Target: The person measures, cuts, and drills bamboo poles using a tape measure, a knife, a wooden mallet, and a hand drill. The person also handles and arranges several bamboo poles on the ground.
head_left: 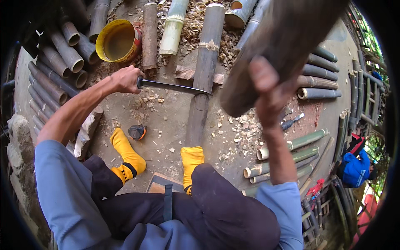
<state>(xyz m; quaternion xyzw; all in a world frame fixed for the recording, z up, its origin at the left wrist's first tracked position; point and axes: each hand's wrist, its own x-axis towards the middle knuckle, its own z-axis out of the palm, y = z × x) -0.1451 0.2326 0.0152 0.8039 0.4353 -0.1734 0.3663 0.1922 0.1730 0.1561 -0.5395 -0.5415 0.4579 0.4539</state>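
My left hand is closed round the handle of a long knife. Its blade reaches rightward, with the tip end lying across a dark bamboo pole. That pole stretches away from my yellow-socked right foot and rests over a low wooden block. A faint curved line marks the pole just nearer than the blade. Raised at the right, my right hand grips a thick dark log, smeared by motion. The log's lower end hangs beside the pole, apart from the knife.
A yellow bucket of murky liquid stands at the far left among cut bamboo tubes. More dark tubes and green poles lie at right, near a chisel-like tool. Wood chips litter the ground. A person in blue is at far right.
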